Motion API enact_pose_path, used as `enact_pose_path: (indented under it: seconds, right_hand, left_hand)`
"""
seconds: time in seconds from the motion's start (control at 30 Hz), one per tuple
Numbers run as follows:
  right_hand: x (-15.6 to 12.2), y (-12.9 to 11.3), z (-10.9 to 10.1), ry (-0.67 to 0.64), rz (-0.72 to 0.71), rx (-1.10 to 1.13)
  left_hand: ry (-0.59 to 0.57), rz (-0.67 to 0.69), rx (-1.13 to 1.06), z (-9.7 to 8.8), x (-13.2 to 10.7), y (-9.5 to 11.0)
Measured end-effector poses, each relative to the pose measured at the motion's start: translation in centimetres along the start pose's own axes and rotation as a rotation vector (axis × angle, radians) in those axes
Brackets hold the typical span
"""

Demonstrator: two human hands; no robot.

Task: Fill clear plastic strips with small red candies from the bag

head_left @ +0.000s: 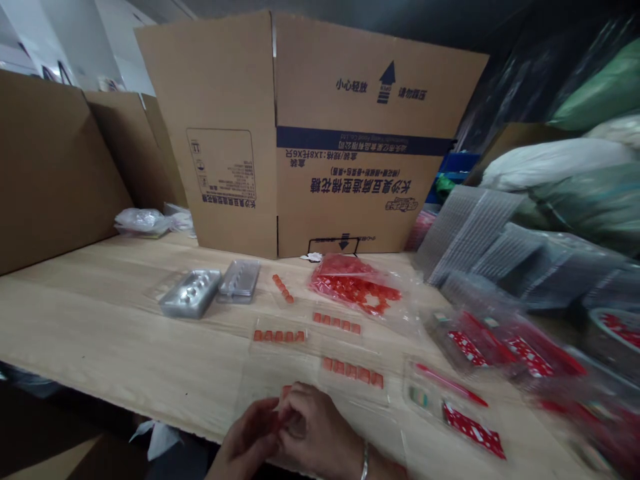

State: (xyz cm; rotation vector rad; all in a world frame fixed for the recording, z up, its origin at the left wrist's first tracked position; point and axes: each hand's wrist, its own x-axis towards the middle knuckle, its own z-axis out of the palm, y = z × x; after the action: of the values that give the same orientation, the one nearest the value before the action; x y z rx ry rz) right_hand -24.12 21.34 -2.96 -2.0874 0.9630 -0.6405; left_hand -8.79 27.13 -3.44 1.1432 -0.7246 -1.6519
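Note:
My left hand (251,432) and my right hand (314,427) meet at the table's near edge, fingers curled together in a pinch. What they hold is hidden between the fingertips. A small red piece (287,391) shows just beyond my right fingers; whether it is held or lying there I cannot tell. Beyond the hands, clear plastic trays bear short rows of red cubes: a near row (353,372), a left row (279,336), a middle row (337,323) and a slanted row (283,289). Farther back lies an open clear bag of red pieces (355,283).
Stacked clear trays (190,295) and a second stack (239,281) stand back left. At right lies a clear pack (450,410) with a red stick and spotted sachet, near several similar packs (480,350). A tall cardboard box (320,193) walls off the back.

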Motion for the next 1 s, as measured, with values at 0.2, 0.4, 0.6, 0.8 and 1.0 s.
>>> enact_pose_path:
  seconds: [0.2, 0.4, 0.6, 0.8, 1.0]
  right_hand:
    - [-1.8, 0.8, 0.5, -0.042, -0.022, 0.149]
    - [-2.1, 1.0, 1.1, -0.153, -0.293, 0.261]
    - [0.8, 0.7, 0.8, -0.020, -0.238, -0.215]
    - [3.9, 1.3, -0.4, -0.117, -0.144, -0.440]
    - [3.8, 1.1, 0.6, -0.085, -0.307, -0.627]
  left_hand:
    - [-0.132, 0.028, 0.041, -2.2, 0.7, -2.6]
    - [-0.234, -0.026, -0.255, -2.6, 1.8, -4.8]
    - [0.148, 0.167, 0.224, -2.0, 0.7, -0.9]
    - [0.332, 0.620, 1.114, -5.3, 3.0, -1.5]
    - [0.302, 0.786, 1.208, -6.7, 4.1, -3.1]
